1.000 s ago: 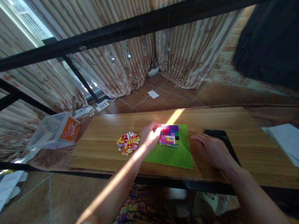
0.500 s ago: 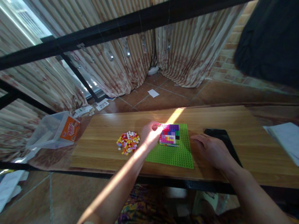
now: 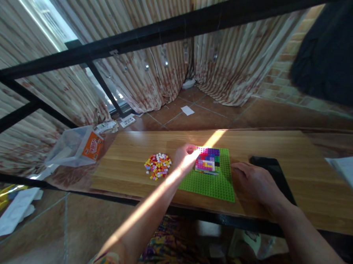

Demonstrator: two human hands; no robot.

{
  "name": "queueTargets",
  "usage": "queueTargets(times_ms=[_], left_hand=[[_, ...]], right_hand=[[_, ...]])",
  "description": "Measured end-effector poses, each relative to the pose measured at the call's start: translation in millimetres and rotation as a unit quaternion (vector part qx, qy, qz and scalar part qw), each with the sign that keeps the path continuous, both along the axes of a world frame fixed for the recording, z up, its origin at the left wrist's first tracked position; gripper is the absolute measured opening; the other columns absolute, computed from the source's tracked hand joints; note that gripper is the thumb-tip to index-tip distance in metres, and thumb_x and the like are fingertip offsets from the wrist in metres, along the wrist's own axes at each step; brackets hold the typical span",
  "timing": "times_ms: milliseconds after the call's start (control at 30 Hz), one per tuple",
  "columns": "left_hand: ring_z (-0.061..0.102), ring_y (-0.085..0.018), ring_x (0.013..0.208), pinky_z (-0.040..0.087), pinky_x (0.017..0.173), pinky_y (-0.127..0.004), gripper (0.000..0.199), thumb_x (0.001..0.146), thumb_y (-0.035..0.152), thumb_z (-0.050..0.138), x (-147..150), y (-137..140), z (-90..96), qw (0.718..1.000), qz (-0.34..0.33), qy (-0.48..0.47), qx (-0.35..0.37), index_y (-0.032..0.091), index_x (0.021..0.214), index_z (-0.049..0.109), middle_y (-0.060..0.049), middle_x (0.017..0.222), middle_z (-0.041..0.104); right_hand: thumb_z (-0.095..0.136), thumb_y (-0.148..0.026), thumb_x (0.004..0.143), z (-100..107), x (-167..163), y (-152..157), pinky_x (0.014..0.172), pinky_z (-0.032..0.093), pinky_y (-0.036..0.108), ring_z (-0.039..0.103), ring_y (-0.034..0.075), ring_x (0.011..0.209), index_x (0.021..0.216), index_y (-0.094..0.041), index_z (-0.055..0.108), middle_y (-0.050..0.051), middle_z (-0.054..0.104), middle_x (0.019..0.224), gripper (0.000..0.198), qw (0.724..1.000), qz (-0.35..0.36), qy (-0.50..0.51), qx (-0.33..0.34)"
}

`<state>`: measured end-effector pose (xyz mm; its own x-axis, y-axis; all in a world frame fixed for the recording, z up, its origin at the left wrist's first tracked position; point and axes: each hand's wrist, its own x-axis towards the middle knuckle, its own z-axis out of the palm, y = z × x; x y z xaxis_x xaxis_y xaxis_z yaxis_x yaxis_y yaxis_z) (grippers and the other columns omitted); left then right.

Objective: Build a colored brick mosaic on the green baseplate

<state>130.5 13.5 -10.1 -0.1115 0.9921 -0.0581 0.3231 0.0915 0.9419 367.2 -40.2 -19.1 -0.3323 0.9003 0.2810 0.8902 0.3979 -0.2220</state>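
A green studded baseplate [image 3: 209, 185] lies on the wooden table. On its upper part sits a patchwork of toy bricks [image 3: 207, 160] in purple, pink, blue, green, white and yellow. My left hand [image 3: 184, 155] is at the patchwork's upper left edge, thumb and finger closed in a pinch; whatever they hold is too small to make out. To the left of that hand is a pile of loose small bricks [image 3: 158, 165], mostly yellow, red, white and pink. My right hand [image 3: 255, 181] rests on the table just right of the baseplate, fingers loosely stretched toward it, with nothing visible in them.
A dark flat phone-like slab [image 3: 273, 172] lies beyond my right hand. Past the table's left end stands a clear plastic bin [image 3: 72, 146] with an orange label. White paper [image 3: 349, 170] lies at the far right. A black metal bar [image 3: 158, 32] crosses above, before striped curtains.
The whole view has shifted, so the table and hands appear slightly farther right. Both hands keep nearly the same place relative to the baseplate.
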Motion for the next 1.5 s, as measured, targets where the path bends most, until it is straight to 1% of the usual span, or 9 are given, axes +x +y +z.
queueTargets(times_ms=[167,267,400,567,667,767,900,1200,1500], left_hand=[[0.064,-0.014,0.070,0.049,0.065,-0.024,0.016,0.079,0.029,0.061,-17,-12,8.4,0.999,0.032,-0.022,0.035,0.016,0.087,0.067,-0.004,0.076,0.070],[0.064,-0.013,0.073,0.051,0.069,-0.024,0.015,0.080,0.025,0.058,-47,-26,7.5,0.997,0.046,0.002,0.069,0.017,0.090,0.067,-0.003,0.078,0.071],[0.065,-0.013,0.072,0.053,0.068,-0.026,0.015,0.081,0.025,0.055,-99,-52,0.6,0.994,0.084,0.038,0.053,0.018,0.089,0.067,-0.003,0.082,0.071],[0.064,-0.016,0.079,0.052,0.075,-0.030,0.011,0.081,0.021,0.058,-145,-77,-6.6,0.972,0.074,0.205,0.083,0.018,0.083,0.068,-0.005,0.085,0.070],[0.063,-0.017,0.084,0.052,0.080,-0.033,0.009,0.080,0.018,0.060,-146,-82,-8.7,0.957,0.020,0.267,0.112,0.019,0.081,0.069,-0.005,0.087,0.068],[0.062,-0.018,0.089,0.050,0.085,-0.036,0.008,0.077,0.016,0.063,-134,-85,-10.1,0.942,-0.034,0.308,0.132,0.022,0.077,0.069,-0.004,0.090,0.066],[0.059,-0.018,0.090,0.048,0.086,-0.034,0.012,0.078,0.014,0.062,-123,-87,-11.3,0.928,-0.069,0.344,0.127,0.023,0.079,0.069,-0.004,0.090,0.064],[0.058,-0.018,0.087,0.048,0.085,-0.034,0.012,0.077,0.011,0.062,-129,-85,-13.9,0.926,-0.078,0.337,0.149,0.020,0.080,0.068,-0.003,0.086,0.065],[0.058,-0.021,0.093,0.048,0.088,-0.037,0.013,0.077,0.013,0.064,-137,-86,-15.2,0.906,-0.069,0.385,0.164,0.020,0.087,0.068,-0.006,0.093,0.065]], right_hand=[[0.040,-0.022,0.092,-7,7,-1,0.064,0.053,0.032,0.068,0.020,0.070,0.098,-0.019,0.070,0.007,0.074,0.096,0.031,1.000,-0.002,-0.007,0.013],[0.041,-0.022,0.091,-10,12,-1,0.061,0.052,0.033,0.068,0.021,0.068,0.098,-0.018,0.069,0.009,0.074,0.096,0.029,1.000,-0.004,-0.018,0.015],[0.041,-0.024,0.092,-10,12,-3,0.058,0.051,0.033,0.068,0.023,0.066,0.098,-0.018,0.069,0.010,0.074,0.093,0.030,1.000,-0.007,-0.027,0.008],[0.038,-0.024,0.094,-9,5,-3,0.060,0.051,0.034,0.068,0.023,0.067,0.097,-0.019,0.070,0.011,0.074,0.095,0.033,0.999,-0.002,-0.031,0.003],[0.039,-0.025,0.094,-10,4,-2,0.063,0.053,0.034,0.069,0.022,0.070,0.099,-0.017,0.070,0.011,0.073,0.098,0.033,1.000,0.006,-0.026,0.004],[0.038,-0.025,0.094,-11,4,-2,0.064,0.052,0.032,0.068,0.021,0.070,0.100,-0.018,0.069,0.009,0.073,0.101,0.032,0.999,0.006,-0.034,0.000],[0.039,-0.024,0.095,-11,7,-3,0.064,0.050,0.031,0.069,0.021,0.072,0.100,-0.020,0.069,0.008,0.074,0.100,0.031,0.999,-0.001,-0.052,-0.013],[0.040,-0.023,0.093,-13,8,-3,0.062,0.051,0.030,0.068,0.019,0.070,0.098,-0.019,0.069,0.008,0.073,0.098,0.030,0.999,0.009,-0.043,0.016],[0.039,-0.021,0.094,-11,7,-3,0.065,0.051,0.032,0.069,0.022,0.074,0.099,-0.019,0.068,0.008,0.073,0.102,0.030,0.999,0.011,-0.040,-0.007]])
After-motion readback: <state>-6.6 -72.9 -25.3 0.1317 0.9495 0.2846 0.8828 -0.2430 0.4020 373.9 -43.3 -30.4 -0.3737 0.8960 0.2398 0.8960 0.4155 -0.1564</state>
